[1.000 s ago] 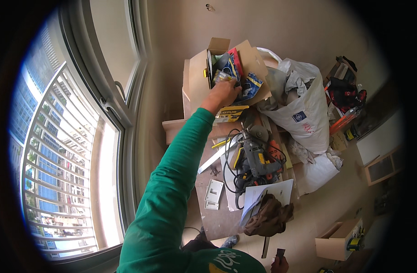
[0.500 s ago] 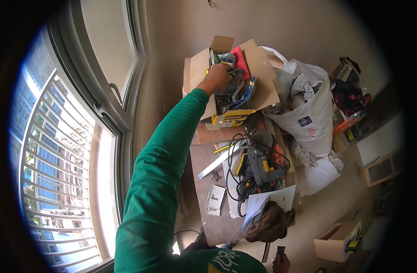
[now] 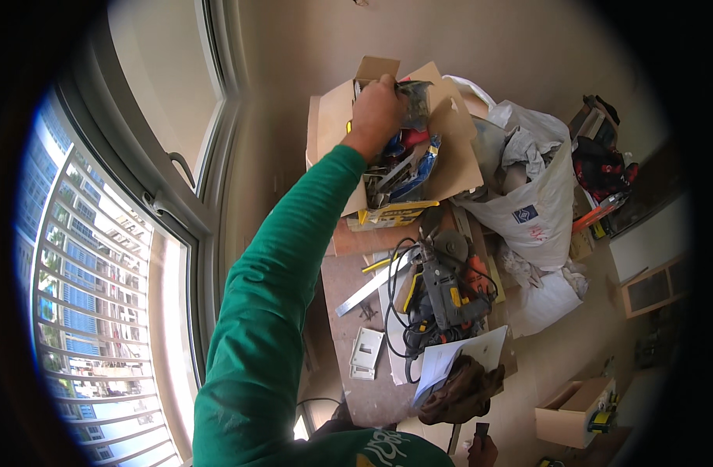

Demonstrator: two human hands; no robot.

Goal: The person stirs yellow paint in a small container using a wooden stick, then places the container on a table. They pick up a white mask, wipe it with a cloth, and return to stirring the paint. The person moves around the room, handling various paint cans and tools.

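Note:
My left hand (image 3: 376,110), at the end of a green sleeve, is inside an open cardboard box (image 3: 450,144) on the table. Its fingers are closed on a clear plastic bag (image 3: 418,103); what the bag holds is too blurred to name. Around it in the box lie a red packet (image 3: 413,138), a blue-edged packet (image 3: 425,167) and mixed small hardware. Low in the view, my right hand (image 3: 483,452) grips a small dark flat piece (image 3: 481,429) whose kind I cannot make out.
On the table (image 3: 359,282) lie a grey power drill (image 3: 450,292) with its cord, a metal strip (image 3: 372,286), white plates (image 3: 366,354), papers and a brown cloth (image 3: 461,391). A stuffed white sack (image 3: 539,198) stands to the right. A barred window (image 3: 92,311) is at left.
My left hand has risen toward the far side of the box with the plastic bag, uncovering more of the contents below. My right hand stays low with the dark piece.

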